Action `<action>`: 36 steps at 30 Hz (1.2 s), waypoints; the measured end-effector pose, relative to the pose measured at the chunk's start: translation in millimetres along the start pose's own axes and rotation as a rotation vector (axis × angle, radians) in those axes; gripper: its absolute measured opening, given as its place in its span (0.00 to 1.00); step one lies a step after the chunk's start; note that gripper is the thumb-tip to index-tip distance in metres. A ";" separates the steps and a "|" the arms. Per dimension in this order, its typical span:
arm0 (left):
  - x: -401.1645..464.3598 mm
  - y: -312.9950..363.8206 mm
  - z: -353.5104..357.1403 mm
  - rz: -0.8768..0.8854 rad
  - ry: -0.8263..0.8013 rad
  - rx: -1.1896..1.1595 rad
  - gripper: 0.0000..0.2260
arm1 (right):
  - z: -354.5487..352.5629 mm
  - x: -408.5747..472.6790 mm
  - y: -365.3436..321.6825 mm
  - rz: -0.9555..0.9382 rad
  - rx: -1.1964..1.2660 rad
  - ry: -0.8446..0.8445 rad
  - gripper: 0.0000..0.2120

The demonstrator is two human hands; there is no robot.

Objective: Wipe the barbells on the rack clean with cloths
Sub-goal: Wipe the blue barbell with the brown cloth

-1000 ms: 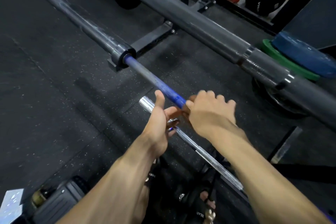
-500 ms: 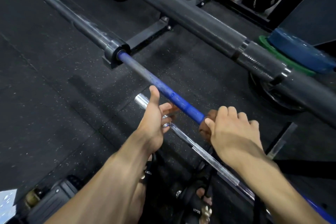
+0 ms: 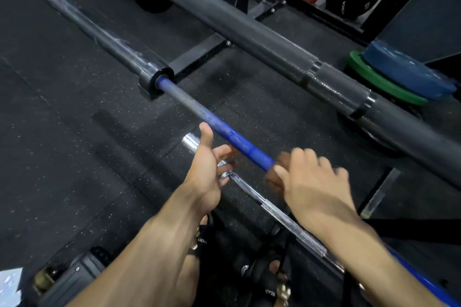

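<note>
**Right hand wraps a cloth on the blue bar, left hand loose beside it**

Your right hand (image 3: 309, 182) is curled over the blue barbell (image 3: 239, 143), fingers wrapped round the shaft with a brown cloth (image 3: 273, 177) bunched under them; only a blurred edge of the cloth shows at your thumb side. The hand itself is smeared by motion, so the exact lie of the fingers is hard to read.

Your left hand (image 3: 208, 169) sits just to the left of it, thumb pointing up and away from you, fingers relaxed and half-spread, holding nothing. Its fingertips reach toward the underside of the blue shaft; whether they touch it I cannot tell.

The blue barbell runs away from your hands, up and to the left, into a dark grey sleeve (image 3: 99, 35) past a collar (image 3: 157, 77). Behind your right forearm a further stretch of blue shows near your right elbow.

Beneath both hands lies a chrome barbell (image 3: 287, 222), its shiny end poking out just beyond your left thumb. Beyond your right hand, well apart, a thicker grey barbell (image 3: 249, 30) crosses on the rack. Farther right of it, a blue plate (image 3: 404, 70) rests on a green plate (image 3: 374, 87). The black rubber floor (image 3: 62, 144) spreads left of your left hand.
</note>
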State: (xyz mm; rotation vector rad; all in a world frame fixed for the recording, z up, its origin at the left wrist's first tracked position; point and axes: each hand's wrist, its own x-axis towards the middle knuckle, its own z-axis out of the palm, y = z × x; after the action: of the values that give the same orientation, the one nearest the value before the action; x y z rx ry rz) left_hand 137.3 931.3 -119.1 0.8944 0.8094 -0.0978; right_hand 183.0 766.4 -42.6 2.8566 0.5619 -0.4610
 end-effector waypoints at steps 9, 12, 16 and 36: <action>1.8 -5.1 2.3 -0.007 -0.034 0.058 0.43 | -6.8 34.9 -58.4 -0.016 0.050 0.109 0.17; 0.5 -2.6 1.8 0.016 0.004 -0.010 0.37 | -20.4 66.2 -99.7 -0.078 0.187 0.120 0.17; -0.3 0.7 0.7 0.064 0.024 -0.037 0.37 | -22.9 66.0 -87.8 -0.151 0.262 0.109 0.17; -6.5 0.5 3.4 -0.001 0.034 -0.005 0.39 | -34.4 82.0 -85.4 -0.130 0.372 -0.037 0.20</action>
State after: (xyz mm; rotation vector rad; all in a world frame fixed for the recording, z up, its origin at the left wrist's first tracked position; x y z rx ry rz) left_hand 134.8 927.6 -113.2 0.8932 0.8416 -0.0821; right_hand 230.4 880.1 -49.0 3.1638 0.7267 -0.7054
